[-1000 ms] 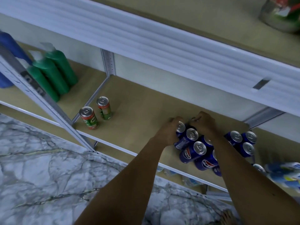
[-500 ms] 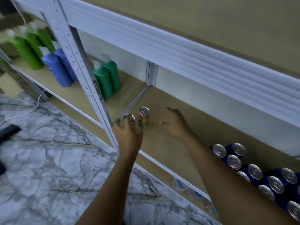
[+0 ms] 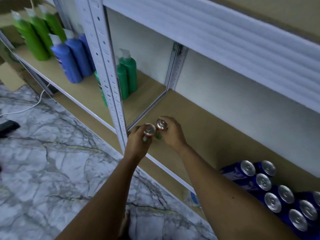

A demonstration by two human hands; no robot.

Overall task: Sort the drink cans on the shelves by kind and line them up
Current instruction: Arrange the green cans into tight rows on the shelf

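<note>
Standing on marble floor (image 3: 52, 170), tan shelf board (image 3: 199, 129), white upright (image 3: 107, 66), white back wall (image 3: 242, 94)

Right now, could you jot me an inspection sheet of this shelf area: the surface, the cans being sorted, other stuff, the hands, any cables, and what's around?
Surface: tan wooden shelf board in a pale grey metal rack.
Job's things: two red-and-green drink cans, the nearer one and the farther one, at the shelf's left end; blue drink cans with silver tops grouped at the right.
Clutter: dark green pump bottles, blue bottles and light green bottles in the neighbouring bay.
Hands: left hand grips the nearer can; right hand grips the farther one.
Cables: white cable on the floor.
Surroundings: grey marble-patterned floor; cardboard at far left.
</note>
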